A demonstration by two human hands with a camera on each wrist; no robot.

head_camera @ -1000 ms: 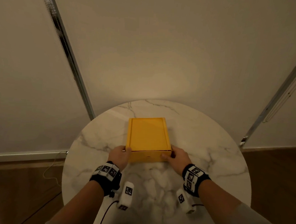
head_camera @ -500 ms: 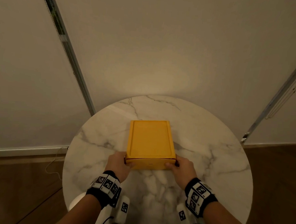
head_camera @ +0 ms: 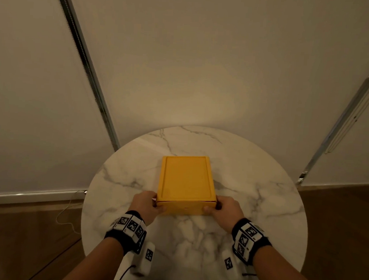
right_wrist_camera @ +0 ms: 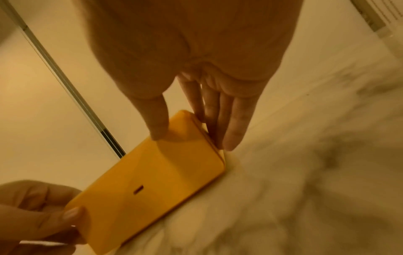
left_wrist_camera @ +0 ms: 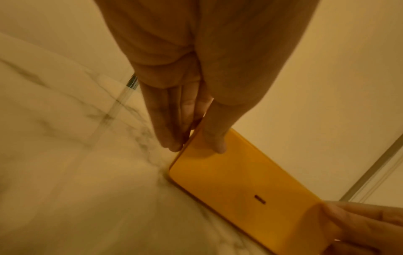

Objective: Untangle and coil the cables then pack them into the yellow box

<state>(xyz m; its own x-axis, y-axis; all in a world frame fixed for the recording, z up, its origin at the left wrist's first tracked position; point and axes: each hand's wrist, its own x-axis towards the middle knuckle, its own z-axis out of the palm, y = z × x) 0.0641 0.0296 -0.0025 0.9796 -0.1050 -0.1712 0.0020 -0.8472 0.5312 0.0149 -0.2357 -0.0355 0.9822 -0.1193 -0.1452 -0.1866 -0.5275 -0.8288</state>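
Observation:
A yellow box [head_camera: 186,178] with its lid on lies flat in the middle of a round marble table [head_camera: 262,186]. My left hand [head_camera: 156,203] grips its near left corner. In the left wrist view the thumb [left_wrist_camera: 214,136] presses the front face [left_wrist_camera: 240,186] and the fingers [left_wrist_camera: 167,134] lie along the side. My right hand [head_camera: 213,207] grips the near right corner the same way, thumb [right_wrist_camera: 156,124] on the front face [right_wrist_camera: 152,181] and fingers [right_wrist_camera: 233,127] along the side. No cable shows on the table.
The table stands against a pale wall with two metal rails [head_camera: 87,66]. A thin wire [head_camera: 68,215] lies on the wooden floor to the left. Bare marble surrounds the box on all sides.
Both hands have drawn the box a little nearer to me across the table, keeping the same hold on its near corners.

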